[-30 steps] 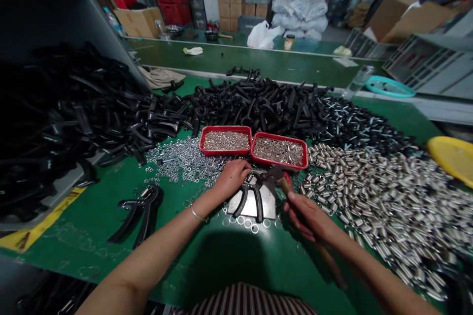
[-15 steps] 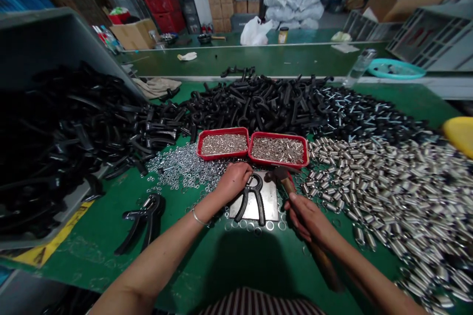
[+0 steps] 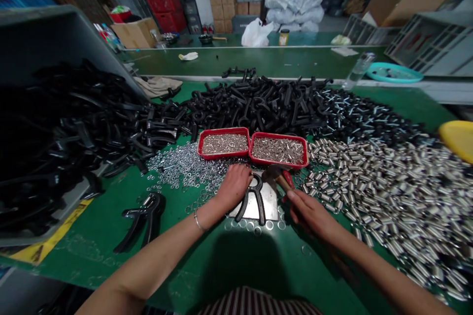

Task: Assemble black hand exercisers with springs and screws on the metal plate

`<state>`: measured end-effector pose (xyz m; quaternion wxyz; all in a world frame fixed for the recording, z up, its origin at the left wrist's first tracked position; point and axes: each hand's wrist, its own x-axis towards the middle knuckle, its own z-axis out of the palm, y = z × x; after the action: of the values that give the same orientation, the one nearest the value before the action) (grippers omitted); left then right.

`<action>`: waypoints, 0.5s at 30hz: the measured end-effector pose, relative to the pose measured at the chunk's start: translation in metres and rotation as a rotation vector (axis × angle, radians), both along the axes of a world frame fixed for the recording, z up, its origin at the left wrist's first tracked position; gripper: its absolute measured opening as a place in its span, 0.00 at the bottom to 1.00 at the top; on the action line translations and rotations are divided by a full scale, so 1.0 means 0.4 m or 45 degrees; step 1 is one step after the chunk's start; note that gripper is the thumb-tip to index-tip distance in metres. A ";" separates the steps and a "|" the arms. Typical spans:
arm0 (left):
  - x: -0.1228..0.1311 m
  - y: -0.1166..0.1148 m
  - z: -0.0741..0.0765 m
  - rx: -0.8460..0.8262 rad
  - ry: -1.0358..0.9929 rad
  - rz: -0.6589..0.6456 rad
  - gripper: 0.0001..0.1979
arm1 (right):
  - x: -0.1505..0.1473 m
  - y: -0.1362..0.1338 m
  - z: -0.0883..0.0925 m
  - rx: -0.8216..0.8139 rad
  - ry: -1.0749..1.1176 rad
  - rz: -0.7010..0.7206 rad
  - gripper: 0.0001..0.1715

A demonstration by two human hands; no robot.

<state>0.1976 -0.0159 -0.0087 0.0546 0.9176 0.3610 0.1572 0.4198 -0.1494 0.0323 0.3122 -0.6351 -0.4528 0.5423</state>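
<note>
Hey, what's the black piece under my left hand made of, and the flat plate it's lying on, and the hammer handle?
The black piece is likely moulded plastic: matte black, with smooth rounded edges. The plate is bare metal, probably steel: dull grey with a soft sheen. The hammer handle looks like wood: brown, with some red near the head. It is blurred, so I can't be sure.

A black plastic two-armed hand-grip piece (image 3: 255,198) lay flat on a small bare steel plate (image 3: 271,203) on the green bench (image 3: 111,192), its looped head pointing away and its two curved arms splayed toward the person. A hammer with a dark metal head and brown wooden handle (image 3: 278,177) hung tilted just beside the loop.
</note>
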 end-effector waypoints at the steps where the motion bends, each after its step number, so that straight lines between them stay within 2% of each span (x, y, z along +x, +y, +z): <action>1: -0.010 -0.016 0.004 -0.023 -0.060 0.044 0.09 | 0.003 0.007 0.023 0.062 -0.096 0.062 0.29; 4: -0.042 -0.070 0.021 -0.077 -0.134 0.125 0.13 | 0.000 0.035 0.085 0.323 -0.351 0.187 0.26; 6: -0.058 -0.096 0.030 -0.114 -0.097 0.145 0.12 | -0.013 0.064 0.102 0.447 -0.467 0.211 0.24; 8: -0.064 -0.110 0.036 -0.142 -0.054 0.154 0.12 | -0.026 0.098 0.095 0.470 -0.553 0.261 0.23; 12: -0.059 -0.108 0.039 -0.158 -0.016 0.188 0.11 | -0.036 0.151 0.058 0.257 -0.489 0.455 0.26; 15: -0.053 -0.104 0.039 -0.168 -0.006 0.195 0.12 | -0.031 0.164 0.048 0.315 -0.427 0.352 0.27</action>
<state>0.1763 -0.0575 0.0069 0.1035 0.8813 0.4396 0.1391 0.4074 -0.0839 0.0515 0.2309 -0.6050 -0.6439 0.4074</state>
